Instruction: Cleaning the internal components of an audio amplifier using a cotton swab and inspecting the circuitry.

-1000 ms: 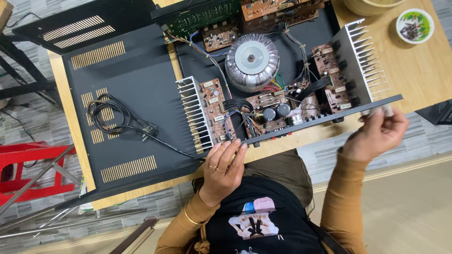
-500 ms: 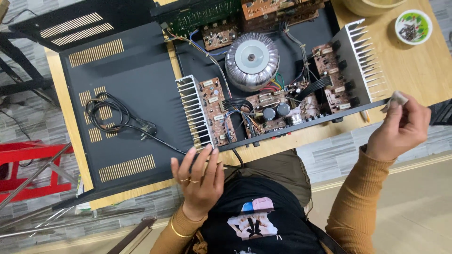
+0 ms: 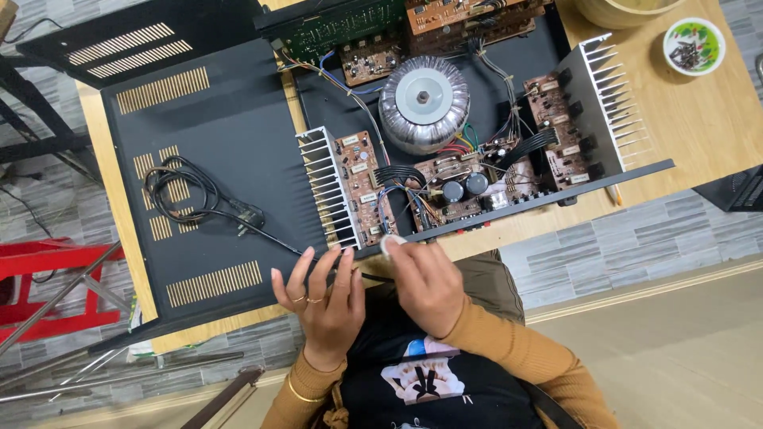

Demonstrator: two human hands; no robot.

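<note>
Now the right hand (image 3: 425, 282) has come in from the far right of the bench, where it was raised beside the amplifier's front panel half a second ago, and sits close in front of the person's chest, fingers curled and pinched on a small white pad (image 3: 389, 245), perhaps a bit of cloth or cotton; I cannot tell which. That pad is right at the near edge of the opened amplifier chassis (image 3: 509, 214), touching or almost touching the front rail just below the left circuit board (image 3: 359, 187). The left hand (image 3: 322, 298) has stayed near the same spot at the front edge, but it is open with fingers spread and holds nothing, its fingertips reaching the edge of the black vented cover panel (image 3: 214, 159) and the black power cord (image 3: 191, 195) that runs across it. To my eye the work has shifted from fetching the pad to bringing it to the boards near the left heat sink (image 3: 326, 187). Inside the case the big silver toroidal transformer (image 3: 424, 103) sits in the middle, well clear of both hands, with the right heat sink (image 3: 612, 99) beyond it. A small green-rimmed bowl of dark bits (image 3: 694, 46) stands on the wooden table (image 3: 707, 127) at the far corner, untouched.
</note>
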